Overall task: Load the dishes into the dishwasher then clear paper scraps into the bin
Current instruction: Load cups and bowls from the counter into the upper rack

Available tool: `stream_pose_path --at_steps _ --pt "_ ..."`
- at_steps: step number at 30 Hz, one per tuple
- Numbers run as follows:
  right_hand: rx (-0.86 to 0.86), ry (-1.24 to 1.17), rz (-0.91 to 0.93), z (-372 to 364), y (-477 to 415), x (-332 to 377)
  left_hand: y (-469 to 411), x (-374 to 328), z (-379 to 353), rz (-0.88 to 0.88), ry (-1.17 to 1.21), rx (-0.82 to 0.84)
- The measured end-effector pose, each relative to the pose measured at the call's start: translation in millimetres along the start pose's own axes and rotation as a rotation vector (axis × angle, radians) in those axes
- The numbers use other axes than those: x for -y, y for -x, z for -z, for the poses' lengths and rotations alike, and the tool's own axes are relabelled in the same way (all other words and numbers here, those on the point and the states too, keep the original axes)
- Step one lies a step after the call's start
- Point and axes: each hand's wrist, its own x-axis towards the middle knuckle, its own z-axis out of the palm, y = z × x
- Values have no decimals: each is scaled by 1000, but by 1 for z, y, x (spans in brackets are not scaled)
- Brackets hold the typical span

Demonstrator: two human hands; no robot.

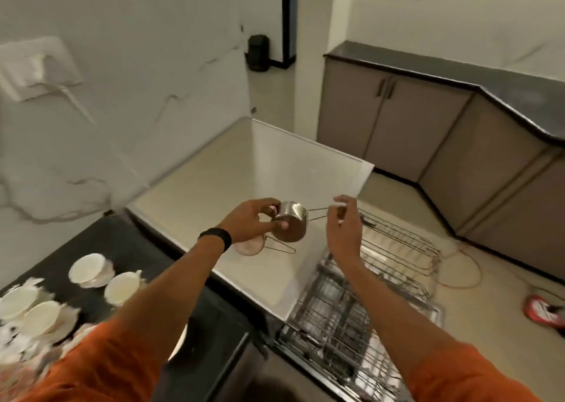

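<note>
A small steel pan (291, 223) with a wire handle is held in the air over the white dishwasher top (220, 181). My left hand (250, 220) grips the pan's body, thumb and fingers around its rim and base. My right hand (342, 218) pinches the end of the wire handle. A second small pan (250, 245) with a wire handle lies on the white top just below my left hand. The pulled-out wire dishwasher racks (367, 285) stand to the lower right. Torn white paper scraps and paper bowls (46, 307) lie on the black counter at the left.
Grey cabinets (428, 132) under a dark counter line the right wall. An orange cable (458, 267) and a red-and-white object (542, 310) lie on the floor. A wall socket (33, 68) with a cord is at the upper left, a black bin (258, 52) far back.
</note>
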Motion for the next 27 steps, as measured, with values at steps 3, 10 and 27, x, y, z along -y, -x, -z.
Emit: stream_pose_path --at_steps 3,10,27 --pt "22 343 294 60 -13 -37 -31 -33 -52 -11 -9 81" --pt "460 608 515 153 -35 -100 -79 -98 -145 44 -16 262" --pt "450 685 28 179 -79 -216 -148 -87 -266 267 64 217"
